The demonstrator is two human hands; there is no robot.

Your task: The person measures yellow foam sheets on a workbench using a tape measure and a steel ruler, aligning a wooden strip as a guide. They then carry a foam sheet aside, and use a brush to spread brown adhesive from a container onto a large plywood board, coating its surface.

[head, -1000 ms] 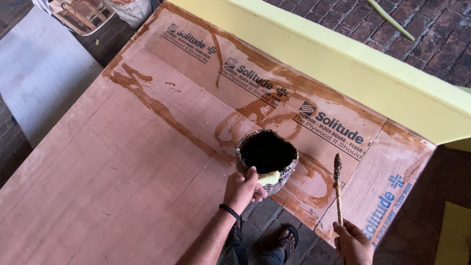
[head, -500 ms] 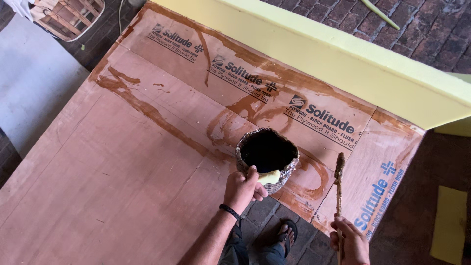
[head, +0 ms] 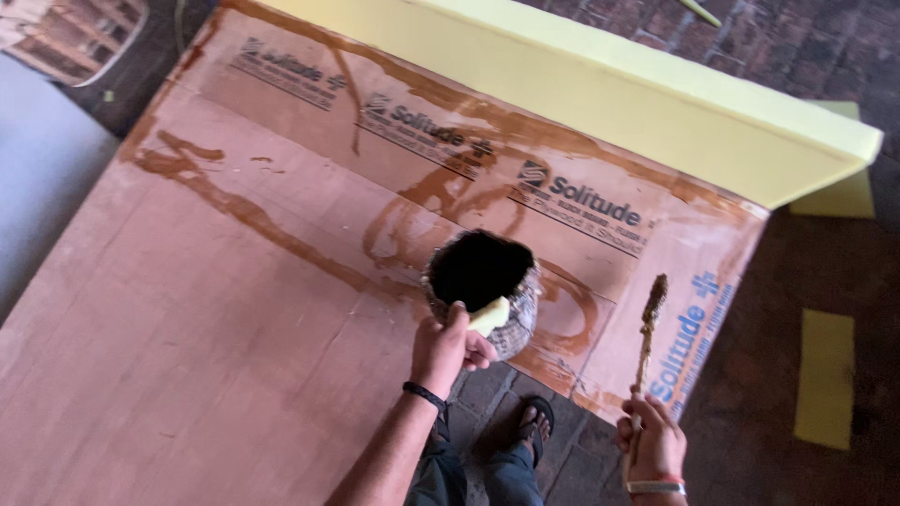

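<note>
My left hand (head: 448, 347) grips the near rim of a round, glue-crusted can (head: 483, 290) with a dark inside, pinching a small yellow foam pad (head: 490, 316) against it. The can stands on a large reddish plywood sheet (head: 187, 319) streaked with brown glue. My right hand (head: 650, 440) holds a glue-coated stick (head: 647, 328) upright over the sheet's near right corner, apart from the can.
A thick yellow foam slab (head: 600, 89) lies along the sheet's far edge. Yellow foam offcuts (head: 825, 375) rest on the brick floor at right. My sandalled foot (head: 534, 426) stands below the sheet's edge. A grey surface (head: 37, 206) lies at left.
The view has shifted, so the sheet and can sit lower and further right in frame. Both hands keep their holds; the stick stays upright.
</note>
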